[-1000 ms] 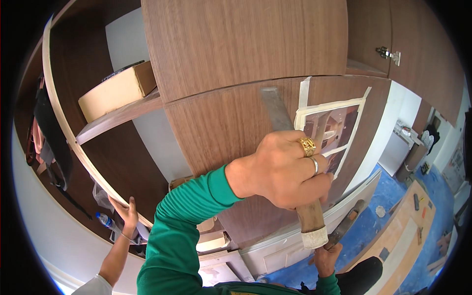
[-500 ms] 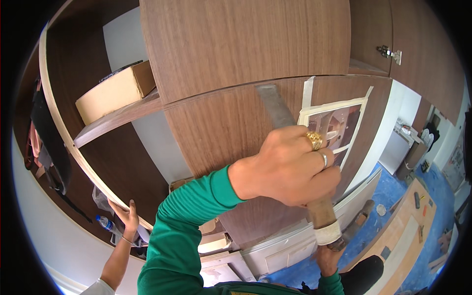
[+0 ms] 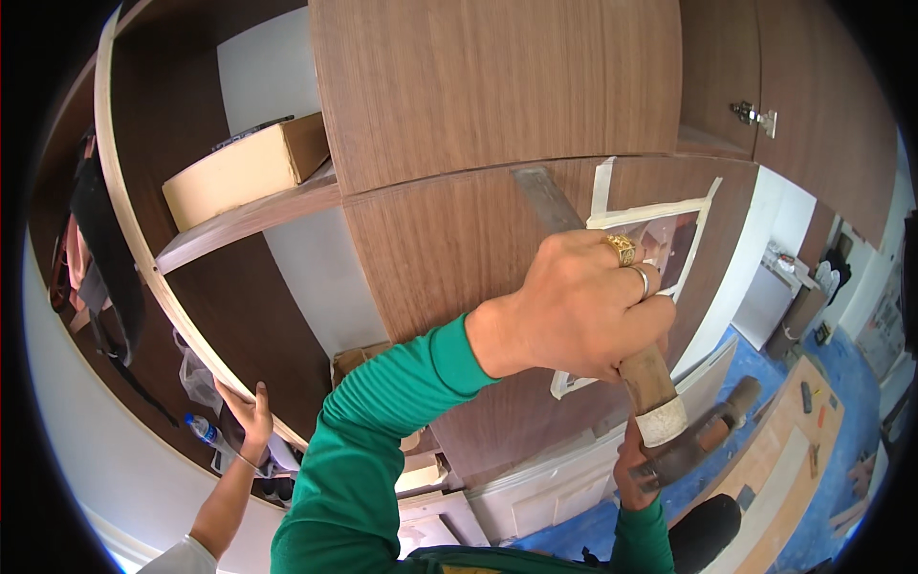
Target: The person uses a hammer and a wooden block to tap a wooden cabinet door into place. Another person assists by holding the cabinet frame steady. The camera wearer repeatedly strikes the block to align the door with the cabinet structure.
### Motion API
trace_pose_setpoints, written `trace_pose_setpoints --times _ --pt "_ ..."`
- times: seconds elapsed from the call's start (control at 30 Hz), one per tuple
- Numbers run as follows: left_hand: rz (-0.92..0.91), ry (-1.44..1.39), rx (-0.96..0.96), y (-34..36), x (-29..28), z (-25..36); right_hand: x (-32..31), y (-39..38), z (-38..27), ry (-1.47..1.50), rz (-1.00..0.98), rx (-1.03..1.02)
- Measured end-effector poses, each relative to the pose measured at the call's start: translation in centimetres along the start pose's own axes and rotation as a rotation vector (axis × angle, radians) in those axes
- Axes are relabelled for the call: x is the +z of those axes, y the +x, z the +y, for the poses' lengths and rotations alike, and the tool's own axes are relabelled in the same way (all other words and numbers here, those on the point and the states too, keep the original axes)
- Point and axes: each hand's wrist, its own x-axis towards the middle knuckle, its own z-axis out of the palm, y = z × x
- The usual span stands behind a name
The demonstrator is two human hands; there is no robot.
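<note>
Against the brown panel (image 3: 459, 239), flat steel chisel (image 3: 547, 199), wooden-handled, in left hand's (image 3: 583, 306) closed grip.

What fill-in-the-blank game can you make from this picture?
1. The left hand grips a chisel with a ___ handle.
2. The right hand holds a ___.
3. The sleeve of the left arm is ___.
4. On the shelf lies a cardboard ___.

Missing words: wooden; hammer; green; box.
</note>
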Motion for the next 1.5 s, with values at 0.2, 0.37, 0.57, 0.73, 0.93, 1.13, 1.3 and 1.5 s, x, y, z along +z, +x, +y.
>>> trace_pose_setpoints --times 0.2,0.37,0.57,0.73,0.93,1.13,1.3,1.5 --pt "0.023 -0.024 -0.022 0.5 -0.2 0.2 0.0 -0.6 -2.1 0.298 0.214 0.127" --pt "0.016 -0.02 -0.044 0.8 -0.2 0.4 0.7 0.1 -2.4 0.109 0.193 0.173" --pt "0.004 -0.015 -0.016 0.3 -0.1 -0.1 -0.3 0.6 -3.0 0.195 0.227 0.005" --pt "0.018 -0.078 -0.028 0.7 -0.6 -0.5 0.3 1.0 -2.1 0.133 0.159 -0.067" --pt "0.233 -0.236 -0.093 0.3 -3.3 -0.3 -1.6 -3.2 0.4 0.226 0.032 0.308" --pt "-0.027 -0.1 -0.09 1.0 -1.5 1.5 -1.9 -5.6 3.3 0.021 -0.065 0.218" --pt "0.021 -0.152 -0.031 1.5 -2.3 4.4 -1.3 -6.6 3.4 0.378 -0.033 0.369" --pt "-0.085 -0.052 0.023 -0.1 -4.4 1.8 -1.9 -5.8 1.2 0.34 -0.064 0.344"
